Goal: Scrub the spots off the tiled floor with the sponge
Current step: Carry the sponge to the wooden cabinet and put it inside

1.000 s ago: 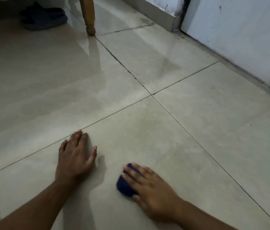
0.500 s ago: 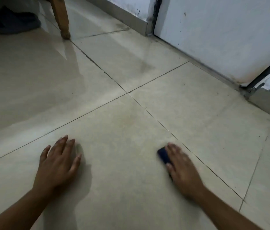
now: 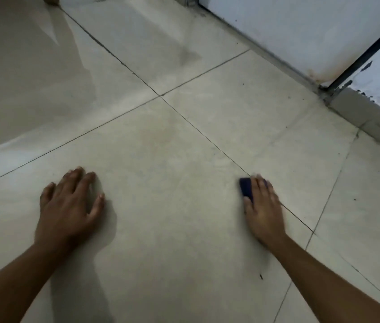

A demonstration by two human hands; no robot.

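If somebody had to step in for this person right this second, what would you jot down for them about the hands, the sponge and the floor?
Left hand: flat on the beige tiled floor, fingers spread, holding nothing, bracing.
Right hand: pressing the small dark blue sponge onto the floor, right at a grout line; the sponge peeks out at the thumb side.
Done: cannot judge how much is already scrubbed.
Left: small dark specks remain near the right forearm, others on the tiles toward the white wall. A darker smudge sits on the far tile.
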